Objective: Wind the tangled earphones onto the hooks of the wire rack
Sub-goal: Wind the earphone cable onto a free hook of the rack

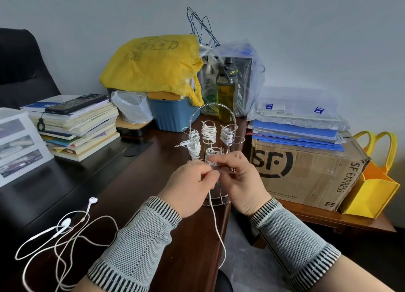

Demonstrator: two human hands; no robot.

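Observation:
A silver wire rack (212,107) with an arched handle stands on the brown desk. Three of its upper hooks carry tightly wound white earphone bundles (208,131), and a fourth bundle hangs at the lower left with its plug sticking out. My left hand (190,187) and my right hand (240,182) meet in front of the rack's front hook, both pinching a white earphone cable (215,224) there. That cable drops over the desk edge and loops back left to two earbuds (65,222) lying on the desk.
A stack of books with a phone (76,103) on top sits at left. Behind the rack are a blue bin (171,114), a yellow bag, a dark bottle (226,90) and plastic bags. An SF Express cardboard box (306,173) with folders stands at right.

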